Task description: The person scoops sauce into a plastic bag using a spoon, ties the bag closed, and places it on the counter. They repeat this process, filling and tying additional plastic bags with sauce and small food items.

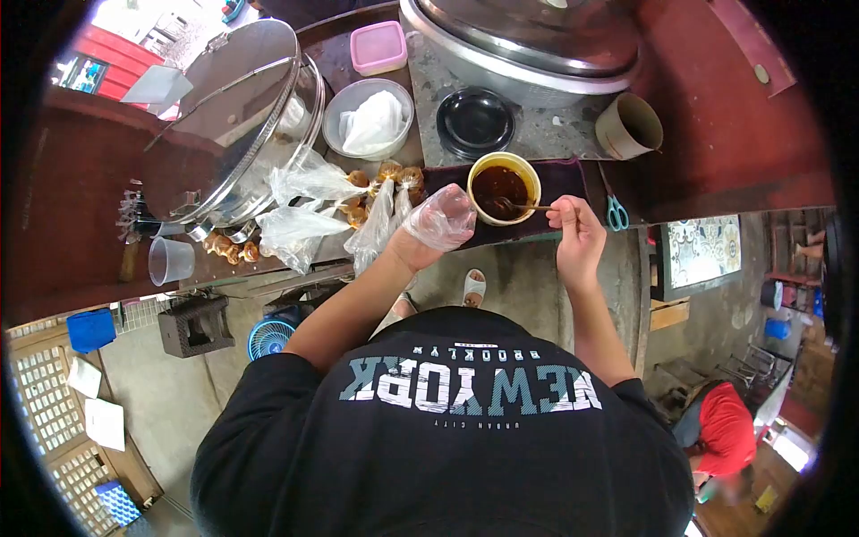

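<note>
A clear plastic bag (450, 213) is in my left hand (418, 249), with its film spread around the fingers and partly covering them. The bag is beside the left rim of a pale yellow tub (534, 170) of dark brown sauce (497, 185). My right hand (580, 234) pinches the handle of a spoon (528, 208), whose bowl end dips into the sauce. Just left of my left hand lie several tied clear plastic bags (380, 224) with brown contents.
Blue-handled scissors (617, 215) lie right of my right hand. Behind the tub are black plates (476, 121), a large lidded metal pot (537, 67) and a beige cup (629, 127). At left stand a glass-lidded steamer (255, 125) and a plastic cup (171, 260). A person in red (723, 430) is at lower right.
</note>
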Motion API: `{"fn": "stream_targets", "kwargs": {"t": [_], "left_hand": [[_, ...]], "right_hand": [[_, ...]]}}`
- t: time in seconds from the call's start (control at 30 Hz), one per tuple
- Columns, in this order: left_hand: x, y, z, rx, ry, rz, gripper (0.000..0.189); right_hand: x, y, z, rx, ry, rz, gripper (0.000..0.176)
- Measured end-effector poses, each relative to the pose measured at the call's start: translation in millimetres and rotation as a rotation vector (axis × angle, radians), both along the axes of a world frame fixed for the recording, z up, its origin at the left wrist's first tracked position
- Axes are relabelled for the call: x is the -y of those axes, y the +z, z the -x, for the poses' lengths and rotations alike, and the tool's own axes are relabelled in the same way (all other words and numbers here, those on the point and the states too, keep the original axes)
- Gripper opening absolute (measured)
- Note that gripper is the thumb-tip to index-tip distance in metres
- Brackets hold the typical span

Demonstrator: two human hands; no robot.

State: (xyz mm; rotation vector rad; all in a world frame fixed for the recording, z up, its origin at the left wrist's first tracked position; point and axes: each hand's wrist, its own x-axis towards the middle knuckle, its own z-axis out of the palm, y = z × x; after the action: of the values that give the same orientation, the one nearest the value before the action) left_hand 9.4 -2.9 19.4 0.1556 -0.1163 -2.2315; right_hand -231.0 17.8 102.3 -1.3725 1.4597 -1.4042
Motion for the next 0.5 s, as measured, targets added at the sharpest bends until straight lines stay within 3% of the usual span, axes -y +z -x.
{"fn": "stream_targets", "kwargs": {"t": [0.5], "left_hand": [[1, -14, -3, -0.039, -0.001, 0.031, 0.053]], "right_hand": [[5, -26, -1, 0.333, -0.138, -0.146, 0.026]]}}
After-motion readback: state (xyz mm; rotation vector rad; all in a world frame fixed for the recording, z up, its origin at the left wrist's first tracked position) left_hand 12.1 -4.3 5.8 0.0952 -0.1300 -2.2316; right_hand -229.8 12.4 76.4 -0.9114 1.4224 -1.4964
